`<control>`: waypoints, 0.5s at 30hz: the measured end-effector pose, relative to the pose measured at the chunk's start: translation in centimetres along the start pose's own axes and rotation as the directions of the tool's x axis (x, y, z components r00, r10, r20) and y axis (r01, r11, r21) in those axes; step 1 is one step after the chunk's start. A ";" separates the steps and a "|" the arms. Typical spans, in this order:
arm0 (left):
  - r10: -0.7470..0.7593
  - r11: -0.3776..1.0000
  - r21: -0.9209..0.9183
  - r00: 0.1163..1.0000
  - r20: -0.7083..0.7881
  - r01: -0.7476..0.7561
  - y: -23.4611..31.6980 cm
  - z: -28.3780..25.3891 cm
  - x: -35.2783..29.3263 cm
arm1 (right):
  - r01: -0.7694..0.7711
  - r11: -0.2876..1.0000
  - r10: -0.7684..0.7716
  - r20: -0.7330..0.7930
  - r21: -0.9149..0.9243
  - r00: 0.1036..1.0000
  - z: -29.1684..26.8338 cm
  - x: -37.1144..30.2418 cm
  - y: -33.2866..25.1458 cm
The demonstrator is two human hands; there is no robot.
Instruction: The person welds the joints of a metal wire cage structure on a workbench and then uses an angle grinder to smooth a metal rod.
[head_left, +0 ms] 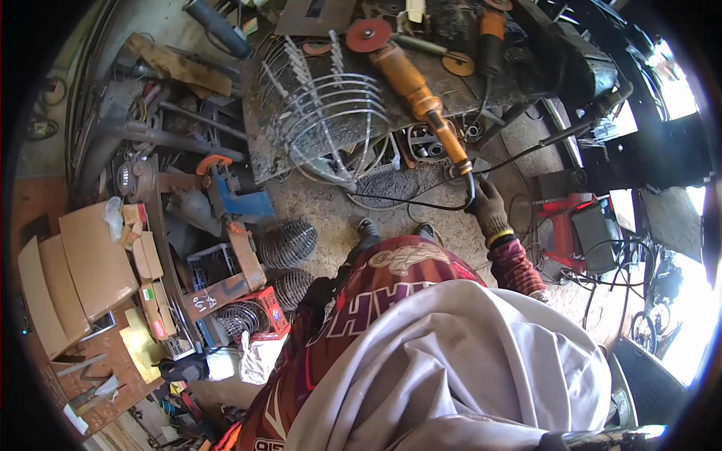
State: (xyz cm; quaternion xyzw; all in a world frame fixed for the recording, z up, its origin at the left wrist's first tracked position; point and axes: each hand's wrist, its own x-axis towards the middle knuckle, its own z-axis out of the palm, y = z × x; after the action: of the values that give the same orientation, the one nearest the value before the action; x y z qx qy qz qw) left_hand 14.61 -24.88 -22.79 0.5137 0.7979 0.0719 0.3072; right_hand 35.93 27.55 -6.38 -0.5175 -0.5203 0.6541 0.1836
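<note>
An orange angle grinder [421, 98] with a red disc lies across the dark metal workbench [263, 143], its tail toward me. My right hand [492, 210], in a brownish knit glove with a yellow cuff, is at the grinder's tail end. Its fingers are closed around the black power cord [472, 197]. Left of the grinder rests a rounded wire cage [335, 113] of bent metal rods on the bench. My left hand [320, 292], dark-gloved, hangs low beside my body; its fingers are lost in shadow.
A second orange-and-black grinder [492, 41] lies at the bench's far right. Coiled wire cages [288, 244] stand on the floor to the left, by a red crate [274, 312]. Cardboard boxes [98, 259] sit farther left. A red stool [560, 233] and loose cables are at right.
</note>
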 end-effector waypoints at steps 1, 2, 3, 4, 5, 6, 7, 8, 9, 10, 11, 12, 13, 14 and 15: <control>-0.003 1.000 -0.015 1.000 -0.001 0.003 -0.7 -0.1 0.2 | -0.045 0.999 0.046 0.041 -0.021 0.998 -0.5 0.1 2.2; -0.010 0.999 -0.035 1.000 0.001 0.010 -1.6 -0.3 0.5 | -0.147 0.986 0.151 0.055 -0.081 0.987 -0.7 -0.2 3.9; -0.006 0.999 -0.051 1.000 0.005 0.006 -2.5 -0.6 1.0 | -0.247 0.959 0.257 0.056 -0.140 0.965 -1.4 -0.5 5.8; 0.015 0.999 -0.049 1.000 0.010 -0.014 -3.5 -1.8 2.4 | -0.343 0.933 0.355 0.124 -0.112 0.926 -3.7 0.4 10.4; 0.058 0.998 -0.005 0.998 -0.019 -0.058 -4.3 -2.8 3.3 | -0.431 0.897 0.442 0.198 -0.098 0.875 -6.1 1.5 16.1; 0.165 0.986 -0.009 0.980 -0.107 -0.167 -4.5 -3.8 4.4 | -0.492 0.862 0.507 0.193 -0.123 0.840 -7.7 1.0 19.0; 0.266 0.962 -0.002 0.944 -0.193 -0.271 -4.6 -5.3 5.4 | -0.511 0.840 0.537 0.140 -0.184 0.832 -8.7 -0.4 20.0; 0.301 0.953 0.019 0.935 -0.189 -0.304 -5.2 -6.3 6.0 | -0.525 0.813 0.560 0.093 -0.252 0.823 -9.2 -2.2 20.7; 0.333 0.943 0.036 0.926 -0.179 -0.332 -5.9 -7.0 6.1 | -0.526 0.786 0.571 0.057 -0.326 0.819 -9.4 -3.6 21.3; 0.333 0.943 0.051 0.922 -0.198 -0.329 -6.9 -7.2 6.5 | -0.522 0.755 0.575 0.018 -0.397 0.818 -9.7 -5.0 22.0; 0.387 0.918 0.045 0.862 -0.329 -0.395 -7.6 -6.9 6.0 | -0.498 0.721 0.566 -0.004 -0.482 0.824 -10.0 -5.7 22.4; 0.322 0.945 0.038 0.904 -0.282 -0.325 -8.2 -6.5 5.6 | -0.466 0.678 0.552 -0.025 -0.568 0.834 -10.2 -5.9 22.8; 0.309 0.951 0.049 0.931 -0.192 -0.305 -8.8 -7.9 7.4 | -0.469 0.645 0.543 -0.070 -0.603 0.837 -10.3 -7.3 23.8; 0.237 0.972 0.029 0.956 -0.173 -0.235 -9.4 -7.6 5.9 | -0.416 0.606 0.516 -0.062 -0.679 0.854 -9.9 -6.8 24.7; 0.188 0.982 -0.001 0.973 -0.136 -0.190 -9.9 -7.3 5.8 | -0.402 0.574 0.502 -0.081 -0.713 0.861 -9.4 -6.7 24.7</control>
State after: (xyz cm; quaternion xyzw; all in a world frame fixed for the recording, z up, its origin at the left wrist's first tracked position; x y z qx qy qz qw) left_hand 1.13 -22.97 -23.63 0.5790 0.7638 0.1411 0.2478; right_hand 54.08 17.27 -23.96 -0.6186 -0.5916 0.4594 -0.2372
